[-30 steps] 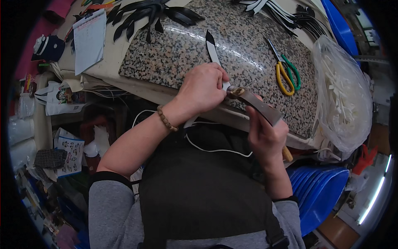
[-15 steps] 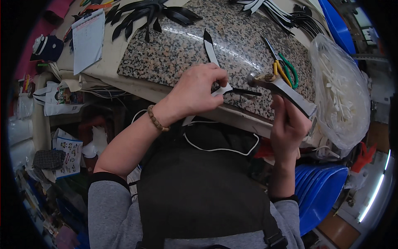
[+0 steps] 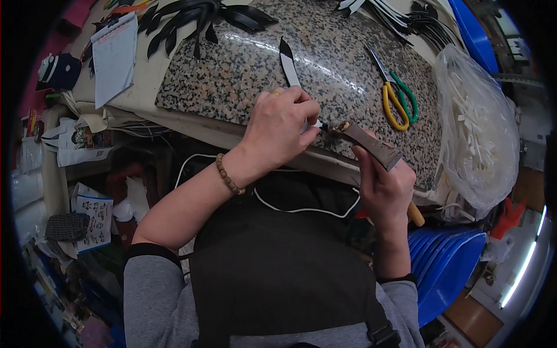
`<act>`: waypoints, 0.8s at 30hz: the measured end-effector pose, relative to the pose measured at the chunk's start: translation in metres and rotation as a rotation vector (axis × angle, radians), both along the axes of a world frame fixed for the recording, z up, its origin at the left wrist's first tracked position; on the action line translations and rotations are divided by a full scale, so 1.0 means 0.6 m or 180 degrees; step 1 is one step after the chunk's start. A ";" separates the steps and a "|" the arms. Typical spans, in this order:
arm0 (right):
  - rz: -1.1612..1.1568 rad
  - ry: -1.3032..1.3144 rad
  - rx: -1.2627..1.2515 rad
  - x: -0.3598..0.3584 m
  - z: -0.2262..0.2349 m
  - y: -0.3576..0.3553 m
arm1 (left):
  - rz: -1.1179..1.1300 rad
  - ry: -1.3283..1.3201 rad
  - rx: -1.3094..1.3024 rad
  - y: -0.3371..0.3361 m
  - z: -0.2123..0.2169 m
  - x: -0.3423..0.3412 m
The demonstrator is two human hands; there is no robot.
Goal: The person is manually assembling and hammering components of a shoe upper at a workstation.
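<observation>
Lying flat on the speckled stone slab [image 3: 243, 81], a long thin strip [image 3: 288, 62], white with dark tips, is pinned down at its near end by the left hand [image 3: 278, 130]. The fingers of that hand are bunched tight together on the strip, likely so that it cannot slide while it is cut. The strip's long side runs away from the person, and its far tip points to the back of the slab. A flat knife [image 3: 365, 142] is gripped by the right hand [image 3: 386, 191], with the fingers wrapped tight round its handle. The blade slants up and to the left, and its tip meets the strip just beside the left fingertips, near the slab's front edge. Yellow and green scissors [image 3: 397, 98] are seen farther right on the slab. More dark strips [image 3: 191, 17] are piled at the back. A clear bag of white pieces [image 3: 478, 133] sits at the right.
</observation>
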State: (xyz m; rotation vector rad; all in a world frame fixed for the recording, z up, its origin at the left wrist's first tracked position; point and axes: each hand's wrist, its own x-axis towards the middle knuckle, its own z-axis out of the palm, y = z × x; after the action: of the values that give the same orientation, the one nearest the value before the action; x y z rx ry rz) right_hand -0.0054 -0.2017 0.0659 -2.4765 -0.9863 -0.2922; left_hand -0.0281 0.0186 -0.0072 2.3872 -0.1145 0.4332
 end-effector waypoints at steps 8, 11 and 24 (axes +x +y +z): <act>-0.0002 0.0011 -0.0100 0.011 -0.009 0.002 | 0.0145 0.0069 0.0013 -0.012 0.007 0.000; 0.0075 0.0009 -0.0061 0.012 -0.008 0.004 | 0.0372 0.0271 0.0020 -0.020 0.011 0.006; 0.0386 -0.0410 -0.0209 0.004 0.006 0.020 | 0.0397 0.0875 -0.0237 -0.011 0.027 0.031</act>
State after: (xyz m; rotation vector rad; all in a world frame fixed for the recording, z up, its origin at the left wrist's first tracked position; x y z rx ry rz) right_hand -0.0028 -0.1896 0.0696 -2.4690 -1.2117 -0.3897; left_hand -0.0092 0.0122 0.0092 2.3623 0.1727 0.1596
